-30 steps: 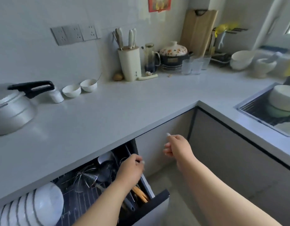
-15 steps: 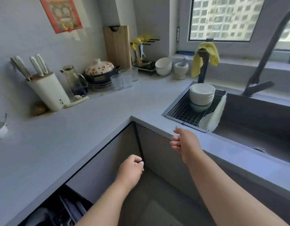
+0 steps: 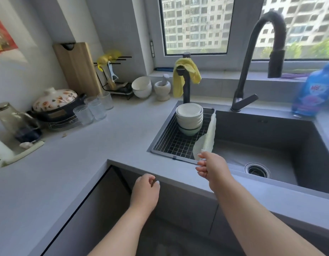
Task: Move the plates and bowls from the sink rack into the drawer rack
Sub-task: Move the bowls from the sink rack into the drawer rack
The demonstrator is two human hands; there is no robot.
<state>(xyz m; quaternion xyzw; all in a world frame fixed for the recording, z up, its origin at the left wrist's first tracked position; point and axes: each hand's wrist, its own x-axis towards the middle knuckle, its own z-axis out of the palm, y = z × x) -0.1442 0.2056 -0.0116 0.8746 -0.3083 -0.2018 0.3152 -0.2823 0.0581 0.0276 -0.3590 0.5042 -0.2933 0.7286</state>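
While stacked white bowls [image 3: 189, 117] occupy the black wire rack [image 3: 171, 145], nothing is held.
Left hand [image 3: 145, 193], right hand [image 3: 213, 169]: fingers loosely curled.

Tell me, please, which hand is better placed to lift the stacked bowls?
Probably the right hand: it hovers empty at the sink rack, nearer the stacked bowls; the left hand is lower, by the cabinet.

From my screen I see a pale grey L-shaped stone countertop [image 3: 71, 174] wrapping the corner, with dark grey flat cabinet fronts [image 3: 182, 207] beneath it and a dim grey floor [image 3: 160, 242] below those. A plain white wall [image 3: 15, 74] stands on the left. Ahead, a grey-framed window [image 3: 195, 26] lets in bright daylight and shows tall apartment blocks [image 3: 298, 15] and green trees [image 3: 322, 48].
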